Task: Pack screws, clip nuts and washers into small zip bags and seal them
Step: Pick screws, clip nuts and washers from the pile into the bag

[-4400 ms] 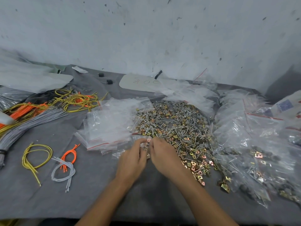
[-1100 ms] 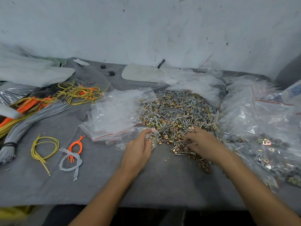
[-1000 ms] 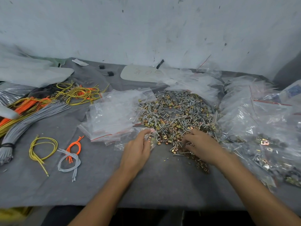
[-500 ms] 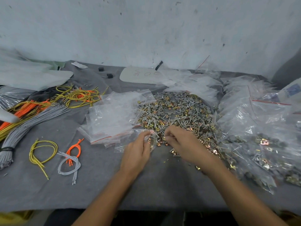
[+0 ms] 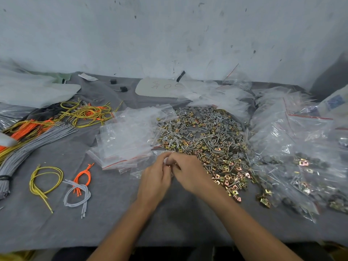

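Meeting at the mouth of the small zip bag point(image 5: 139, 171), both hands now touch fingertip to fingertip at the near edge of the pile of screws, clip nuts and washers point(image 5: 203, 140). Half a second ago the right hand point(image 5: 190, 172) was a little apart from the left; a second ago it was out in the pile. The left hand point(image 5: 156, 178) has stayed put, fingers curled, pinching the bag against the grey table cover point(image 5: 113, 223). The right fingers are bunched at the bag's mouth; what they hold I cannot tell. Handwriting on the white card point(image 5: 160, 87) by the wall is unreadable, and the blue print on a packet point(image 5: 334, 103) far right is blurred.
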The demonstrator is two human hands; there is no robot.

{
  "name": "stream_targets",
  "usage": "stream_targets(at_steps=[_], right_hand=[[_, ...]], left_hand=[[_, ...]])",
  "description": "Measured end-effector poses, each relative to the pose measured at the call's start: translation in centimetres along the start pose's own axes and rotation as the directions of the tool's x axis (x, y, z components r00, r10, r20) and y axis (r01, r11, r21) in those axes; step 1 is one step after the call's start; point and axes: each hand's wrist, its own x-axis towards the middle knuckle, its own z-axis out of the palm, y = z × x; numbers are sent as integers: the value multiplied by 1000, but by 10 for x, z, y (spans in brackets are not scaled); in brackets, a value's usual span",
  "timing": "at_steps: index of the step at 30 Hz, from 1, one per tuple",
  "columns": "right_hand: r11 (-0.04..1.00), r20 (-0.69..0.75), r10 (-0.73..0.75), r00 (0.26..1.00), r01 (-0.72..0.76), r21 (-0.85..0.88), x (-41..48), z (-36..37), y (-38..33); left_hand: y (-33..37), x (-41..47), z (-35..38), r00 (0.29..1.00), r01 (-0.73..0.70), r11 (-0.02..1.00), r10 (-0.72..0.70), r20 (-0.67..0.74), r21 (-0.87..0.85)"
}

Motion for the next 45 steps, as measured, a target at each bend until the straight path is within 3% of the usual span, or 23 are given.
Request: stream_targets(at_steps=[5, 12, 20, 26, 33, 39, 42, 45], right_hand=[[990, -64, 25, 998, -16, 140, -8, 6, -1], [981, -207, -4, 978, 44, 191, -30, -8, 16], [968, -187, 195, 963, -219, -119, -45, -70, 77], [949, 44, 208, 977, -191, -249, -41, -61, 71], [907, 21, 174, 985, -152, -394, -39, -38, 62], [959, 16, 181, 983, -173, -226, -42, -44, 67], [969, -106, 223, 969, -209, 134, -47, -48, 63], [817, -51, 286, 957, -216, 534, -52, -50, 55]], left_hand=[[-2, 0, 1, 1000, 7, 1000, -7, -26, -14], [-2, 2, 2, 997, 55, 997, -58, -53, -56], [-1, 2, 1, 998, 43, 999, -44, -37, -29], [1, 1, 0, 998, 56, 997, -57, -26, -48], [2, 0, -1, 999, 47, 997, -48, -18, -55], [1, 2, 0, 998, 62, 996, -64, -20, -56], [2, 1, -1, 998, 55, 996, -56, -16, -65], [2, 1, -1, 998, 56, 997, -57, -16, -62]])
